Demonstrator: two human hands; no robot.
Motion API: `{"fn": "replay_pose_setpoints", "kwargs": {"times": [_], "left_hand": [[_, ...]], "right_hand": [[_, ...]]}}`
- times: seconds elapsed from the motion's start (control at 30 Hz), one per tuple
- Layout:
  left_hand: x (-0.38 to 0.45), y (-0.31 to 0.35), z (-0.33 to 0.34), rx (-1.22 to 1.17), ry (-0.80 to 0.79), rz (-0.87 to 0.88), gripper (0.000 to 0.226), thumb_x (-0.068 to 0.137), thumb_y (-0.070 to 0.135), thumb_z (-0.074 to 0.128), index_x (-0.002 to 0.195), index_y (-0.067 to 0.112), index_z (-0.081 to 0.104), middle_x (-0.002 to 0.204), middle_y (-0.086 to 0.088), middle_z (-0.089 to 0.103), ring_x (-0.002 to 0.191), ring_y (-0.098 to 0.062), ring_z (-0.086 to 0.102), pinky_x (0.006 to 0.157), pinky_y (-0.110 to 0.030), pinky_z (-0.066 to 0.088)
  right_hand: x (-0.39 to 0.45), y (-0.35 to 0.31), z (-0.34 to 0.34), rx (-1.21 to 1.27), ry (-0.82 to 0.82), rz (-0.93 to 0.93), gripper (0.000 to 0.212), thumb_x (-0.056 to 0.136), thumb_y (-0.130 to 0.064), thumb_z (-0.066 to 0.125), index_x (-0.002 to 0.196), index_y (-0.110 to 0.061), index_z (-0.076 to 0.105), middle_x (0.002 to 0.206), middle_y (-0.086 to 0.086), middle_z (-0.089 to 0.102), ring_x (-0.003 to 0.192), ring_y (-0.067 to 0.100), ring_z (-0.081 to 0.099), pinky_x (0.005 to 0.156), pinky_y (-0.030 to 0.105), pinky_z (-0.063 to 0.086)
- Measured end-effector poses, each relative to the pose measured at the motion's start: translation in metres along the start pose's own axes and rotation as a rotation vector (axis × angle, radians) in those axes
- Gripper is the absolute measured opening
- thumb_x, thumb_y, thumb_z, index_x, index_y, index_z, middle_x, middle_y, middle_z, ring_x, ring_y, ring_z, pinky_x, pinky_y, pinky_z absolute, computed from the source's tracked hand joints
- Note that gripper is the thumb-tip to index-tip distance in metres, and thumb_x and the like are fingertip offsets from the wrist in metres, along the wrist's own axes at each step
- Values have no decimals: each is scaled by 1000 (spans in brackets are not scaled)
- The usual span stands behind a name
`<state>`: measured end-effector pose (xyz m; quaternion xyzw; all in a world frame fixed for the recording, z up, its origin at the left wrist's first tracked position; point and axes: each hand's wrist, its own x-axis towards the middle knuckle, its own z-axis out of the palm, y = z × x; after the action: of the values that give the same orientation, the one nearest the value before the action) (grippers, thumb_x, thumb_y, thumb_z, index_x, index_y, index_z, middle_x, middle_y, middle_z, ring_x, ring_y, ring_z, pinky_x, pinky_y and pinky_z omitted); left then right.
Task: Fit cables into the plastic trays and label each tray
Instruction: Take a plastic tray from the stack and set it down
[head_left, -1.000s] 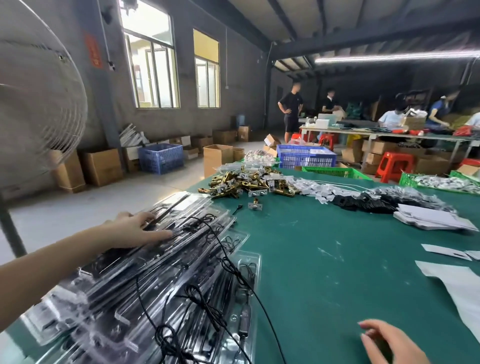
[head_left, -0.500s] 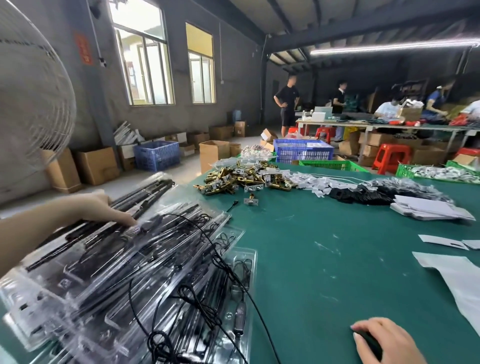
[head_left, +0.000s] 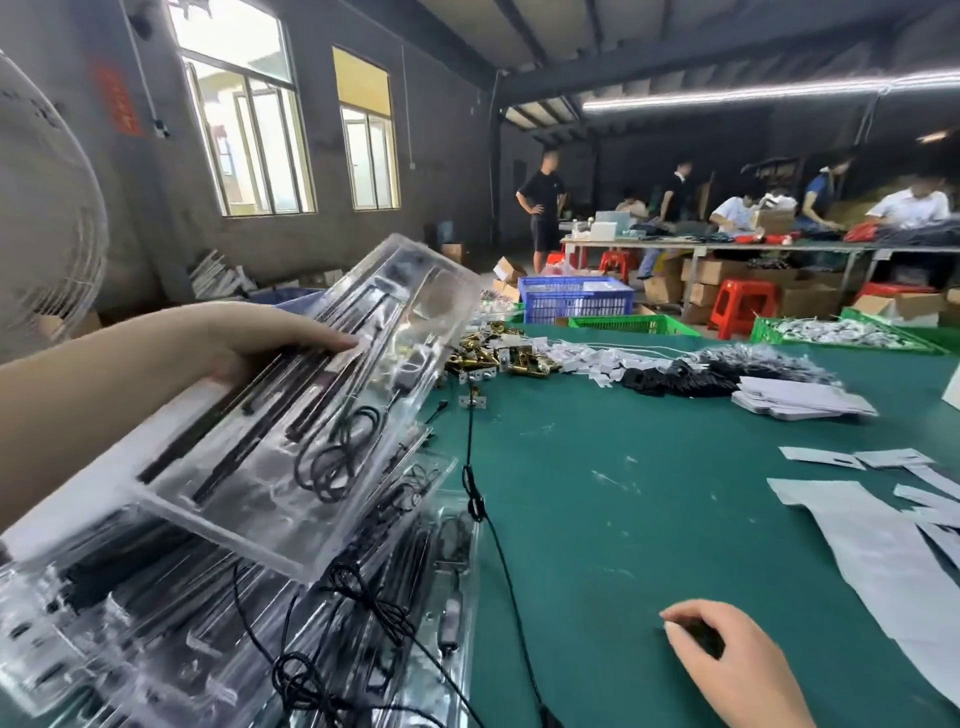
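Top tray up off the stack, and that trailing cable looked ready to snag!

The left hand (head_left: 260, 338) gripped the clear plastic tray (head_left: 291, 447) by its far edge, fingers curled over the rim, holding it tilted above the heap of trays (head_left: 218, 623) at the left of the green surface (head_left: 649, 493). The risk, as I judged it: the tray was thin, glossy, flexible blister plastic, held from one side, so it could flex and spill its black rods and coiled cable (head_left: 337, 457). A loose thin cable (head_left: 475, 499) also ran across the pile and could drag neighbours along. The right hand (head_left: 727, 660) rested low on the surface, fingers curled over something small and dark; whether it pinched it, I could not tell. White paper labels (head_left: 883, 561) lay flat on the right.
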<state>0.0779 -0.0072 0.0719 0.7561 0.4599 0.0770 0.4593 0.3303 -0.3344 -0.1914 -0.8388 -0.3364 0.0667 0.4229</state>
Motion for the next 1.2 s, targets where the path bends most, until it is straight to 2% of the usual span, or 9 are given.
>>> {"fn": "replay_pose_setpoints", "kwargs": {"times": [0.1, 0.3, 0.43, 0.5, 0.63, 0.77, 0.93, 1.07, 1.2], "left_hand": [[-14, 45, 39, 60, -30, 187, 50, 73, 34, 80, 111, 6, 65, 101, -17, 72, 92, -34, 70, 81, -49, 58], [-42, 136, 129, 201, 119, 1036, 31, 65, 34, 88, 77, 25, 61, 62, 20, 64, 57, 6, 58, 58, -13, 45], [-34, 147, 186, 294, 171, 1422, 28, 64, 15, 89, 71, 8, 63, 71, 13, 62, 67, 11, 52, 63, -7, 39], [-14, 138, 217, 271, 254, 1542, 17, 63, 5, 85, 70, 6, 69, 89, 0, 70, 87, -6, 61, 82, -24, 47], [21, 100, 277, 23, 390, 1325, 10, 64, 18, 82, 71, 21, 75, 118, 5, 57, 115, -15, 42, 100, -43, 36], [42, 46, 316, -130, 222, 1015, 39, 70, 45, 59, 105, 33, 71, 139, 15, 39, 119, 12, 32, 103, -12, 27], [54, -29, 349, -278, 211, 363, 63, 87, 1, 57, 145, 17, 37, 147, -7, 41, 101, -10, 50, 84, -16, 37], [46, -67, 360, -221, 254, 387, 51, 86, 3, 57, 131, 26, 49, 130, 4, 48, 111, -16, 51, 98, -30, 39], [49, -81, 346, 102, 217, 647, 39, 89, 16, 59, 124, 32, 53, 120, 20, 47, 116, -4, 48, 98, -18, 34]], "right_hand": [[10, -32, -26, 288, -110, 142, 14, 86, -31, 71, 99, -35, 66, 99, -6, 70, 95, 8, 64, 80, 24, 46], [47, -89, -116, 515, -20, -97, 105, 59, -74, 75, 146, -48, 22, 136, -22, 40, 122, 4, 45, 90, 27, 41], [54, -86, -176, 249, 167, -353, 51, 60, -75, 69, 102, -51, 54, 100, -30, 56, 84, -10, 55, 85, 15, 41], [52, -68, -184, 159, 184, -565, 52, 73, -55, 69, 122, -52, 50, 105, -17, 64, 83, -6, 61, 84, 13, 46], [37, -23, -151, -218, 124, -575, 53, 91, -41, 60, 133, -65, 37, 87, -5, 66, 63, 5, 55, 63, 19, 47], [29, -6, -118, -215, 6, -412, 27, 84, -65, 60, 106, -51, 69, 103, -9, 72, 86, 2, 68, 76, 18, 56], [34, 25, -88, -523, 13, -451, 49, 102, -20, 44, 144, -45, 39, 99, -8, 59, 72, 14, 60, 66, 29, 54], [51, 37, -69, -691, -73, -368, 50, 103, -23, 34, 146, -49, 29, 110, -12, 54, 85, 14, 59, 64, 26, 45], [60, 42, -60, -647, -98, -260, 47, 104, -28, 32, 146, -50, 30, 112, -14, 54, 96, 10, 53, 69, 26, 48]]}}
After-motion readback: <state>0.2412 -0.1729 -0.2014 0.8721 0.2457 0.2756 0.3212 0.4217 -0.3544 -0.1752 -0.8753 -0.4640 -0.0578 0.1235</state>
